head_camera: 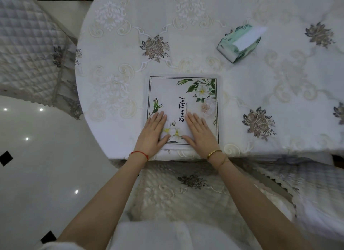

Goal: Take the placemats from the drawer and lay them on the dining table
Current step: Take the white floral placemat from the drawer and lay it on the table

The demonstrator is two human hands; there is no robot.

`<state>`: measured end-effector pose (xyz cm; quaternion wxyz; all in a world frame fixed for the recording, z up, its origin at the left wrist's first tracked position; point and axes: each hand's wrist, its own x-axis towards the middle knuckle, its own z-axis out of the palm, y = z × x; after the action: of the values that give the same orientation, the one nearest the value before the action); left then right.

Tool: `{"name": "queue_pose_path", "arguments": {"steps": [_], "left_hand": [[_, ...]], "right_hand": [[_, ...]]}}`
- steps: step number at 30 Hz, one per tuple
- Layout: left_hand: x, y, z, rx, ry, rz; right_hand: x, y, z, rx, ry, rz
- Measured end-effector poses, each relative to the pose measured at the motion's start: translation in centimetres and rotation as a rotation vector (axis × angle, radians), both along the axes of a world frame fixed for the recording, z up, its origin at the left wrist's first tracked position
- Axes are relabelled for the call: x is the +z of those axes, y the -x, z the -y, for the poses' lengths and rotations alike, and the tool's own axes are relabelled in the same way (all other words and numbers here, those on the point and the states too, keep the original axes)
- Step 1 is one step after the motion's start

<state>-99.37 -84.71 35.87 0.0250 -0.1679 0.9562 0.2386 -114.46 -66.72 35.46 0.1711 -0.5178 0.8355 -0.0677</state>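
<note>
From the head view, the placemat (183,108) lies flat on the bench (260,100), its near edge close to the bench's front edge and roughly parallel with it. It is a pale square with a dark printed border, green leaves and white flowers in the corners, and the word "Beautiful" running up its middle.

My left hand (154,132) lies flat on the placemat's near left part, fingers straight and together, the grip wide and holding nothing. My right hand (200,133) lies flat on the near right part in the same way, fingers straight, grip wide, only pressing. The two hands are apart, with a printed flower showing between them. A red cord (139,153) is round my left wrist and a gold bangle (214,153) round my right.

A green tissue pack (240,43) sits farther back and to the right, well apart from the placemat, with open embroidered cloth between them. Left of the placemat the cloth runs bare to the bench's curved edge. A quilted chair cover (28,44) lies beyond that edge at the far left, and another (186,193) sits below the front edge, between my forearms.
</note>
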Motion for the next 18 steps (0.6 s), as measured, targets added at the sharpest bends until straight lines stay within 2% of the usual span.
{"name": "queue_pose_path", "arguments": {"steps": [9, 18], "left_hand": [[0.0, -1.9, -0.7, 0.042, -0.018, 0.023], [0.0, -2.4, -2.4, 0.019, 0.0, 0.025]], "right_hand": [[0.2, 1.3, -4.5, -0.068, -0.012, 0.005], [0.0, -1.5, -3.0, -0.014, 0.004, 0.004]]}}
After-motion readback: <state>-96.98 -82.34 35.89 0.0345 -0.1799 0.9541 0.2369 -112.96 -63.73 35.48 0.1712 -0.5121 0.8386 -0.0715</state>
